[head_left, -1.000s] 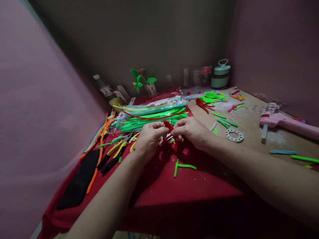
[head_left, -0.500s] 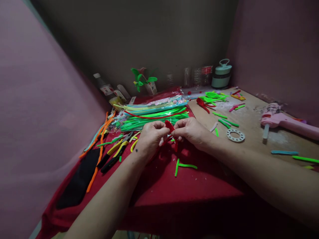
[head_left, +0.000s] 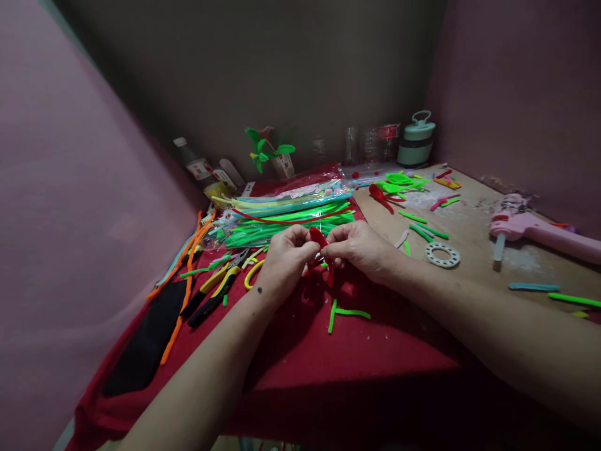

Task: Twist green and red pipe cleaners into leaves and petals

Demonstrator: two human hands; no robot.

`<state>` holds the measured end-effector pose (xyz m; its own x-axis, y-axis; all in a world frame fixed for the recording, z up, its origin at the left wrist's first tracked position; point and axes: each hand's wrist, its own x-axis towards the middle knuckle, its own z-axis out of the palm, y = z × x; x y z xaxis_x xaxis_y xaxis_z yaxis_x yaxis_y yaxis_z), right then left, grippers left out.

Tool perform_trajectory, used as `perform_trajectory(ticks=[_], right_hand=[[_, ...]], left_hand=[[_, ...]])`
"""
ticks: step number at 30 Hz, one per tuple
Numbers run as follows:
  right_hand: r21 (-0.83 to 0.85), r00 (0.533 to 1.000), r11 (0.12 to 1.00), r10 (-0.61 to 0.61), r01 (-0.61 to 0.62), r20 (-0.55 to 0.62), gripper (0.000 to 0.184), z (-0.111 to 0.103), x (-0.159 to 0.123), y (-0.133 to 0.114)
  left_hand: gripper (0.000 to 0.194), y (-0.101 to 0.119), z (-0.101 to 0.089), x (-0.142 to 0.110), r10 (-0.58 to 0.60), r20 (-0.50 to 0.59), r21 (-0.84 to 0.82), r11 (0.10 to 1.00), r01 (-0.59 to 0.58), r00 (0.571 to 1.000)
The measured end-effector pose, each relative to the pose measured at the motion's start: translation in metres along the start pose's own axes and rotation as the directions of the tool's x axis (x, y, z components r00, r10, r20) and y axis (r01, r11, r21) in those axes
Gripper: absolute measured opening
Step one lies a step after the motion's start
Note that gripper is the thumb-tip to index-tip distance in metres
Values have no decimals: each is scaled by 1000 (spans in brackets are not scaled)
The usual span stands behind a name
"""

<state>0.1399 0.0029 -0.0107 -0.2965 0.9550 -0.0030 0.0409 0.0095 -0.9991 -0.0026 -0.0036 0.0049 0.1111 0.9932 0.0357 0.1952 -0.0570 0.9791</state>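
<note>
A red pipe cleaner piece (head_left: 318, 237), bent into a petal-like shape with ends hanging down, is pinched between my two hands above the red cloth (head_left: 375, 351). My left hand (head_left: 292, 254) grips it from the left, thumb and forefinger pressed together. From the right, my right hand (head_left: 357, 246) closes its fingertips on the same red piece; the exact contact is partly hidden. Below the hands lie two short green pipe cleaner pieces (head_left: 353, 312). Just beyond my fingers rests a bundle of green pipe cleaners (head_left: 286, 230) in clear plastic.
Yellow-and-black pliers (head_left: 216, 291) and a black flat object (head_left: 148, 344) lie at left, beside orange pipe cleaners (head_left: 188, 291). On the board at right are a pink glue gun (head_left: 539, 232), a white ring (head_left: 442, 255) and red finished pieces (head_left: 381, 197). Bottles (head_left: 416, 141) stand behind.
Both hands stay almost in the same place, still pinching the red piece. The whole view has shifted very slightly.
</note>
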Motion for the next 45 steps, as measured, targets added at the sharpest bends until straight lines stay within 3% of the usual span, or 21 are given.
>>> perform_trajectory(ticks=[4, 9, 15, 23, 31, 38, 43, 45], right_hand=[[-22, 999, 1000, 0, 1, 41, 13, -1, 1, 2], [87, 998, 996, 11, -17, 66, 16, -2, 2, 2], [170, 996, 985, 27, -42, 90, 19, -2, 3, 3], [253, 992, 965, 45, -73, 117, 16, -4, 4, 4], [358, 987, 926, 75, -121, 139, 8, -4, 2, -1], [217, 998, 975, 35, -48, 61, 14, -3, 5, 5], [253, 999, 966, 47, -46, 2, 16, -5, 8, 9], [244, 999, 969, 41, -38, -8, 17, -5, 9, 9]], left_hand=[[8, 2, -2, -1, 39, 59, 27, 999, -41, 998], [12, 4, -7, -1, -27, 126, -117, 992, 42, 992], [27, 4, -12, 8, -75, 67, -262, 961, 90, 995], [24, -2, -12, 4, -42, 188, -137, 988, 69, 981], [21, -1, -11, 2, -62, 118, -206, 975, 86, 991], [25, 0, -10, 2, -51, 131, -118, 991, 67, 990], [21, 9, -13, 4, -86, 155, 78, 994, 74, 984], [16, 10, -14, 4, -23, 135, 176, 984, -1, 991]])
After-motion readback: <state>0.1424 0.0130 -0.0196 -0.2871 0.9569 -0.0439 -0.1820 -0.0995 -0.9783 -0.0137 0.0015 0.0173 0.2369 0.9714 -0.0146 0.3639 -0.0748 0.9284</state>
